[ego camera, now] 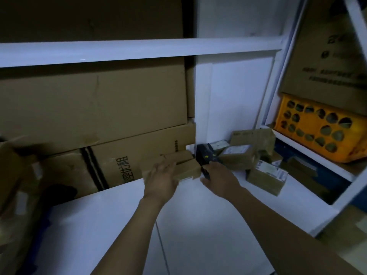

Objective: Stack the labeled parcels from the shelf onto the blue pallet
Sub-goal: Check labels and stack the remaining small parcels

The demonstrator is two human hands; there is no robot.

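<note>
Step in hand: picking from the shelf point(198, 215); nothing lifted yet. The left hand point(161, 179) lies with fingers stretched flat against a small brown box point(188, 168), far centre. The right hand point(218, 177) is at the near end of a black parcel point(205, 154) just right of it; whether it grips cannot be told. Hands are near, not touching. Labelled boxes point(238, 153) lie further right, below a yellow crate point(317, 128); large cartons point(93, 100) stand left. The pallet is out of view. Next move, judged: secure a firm hold, draw clear, turn away.

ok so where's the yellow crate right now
In the head view the yellow crate sits far right on the side shelf, under a large cardboard box and up-right of the small labelled parcels.
</note>
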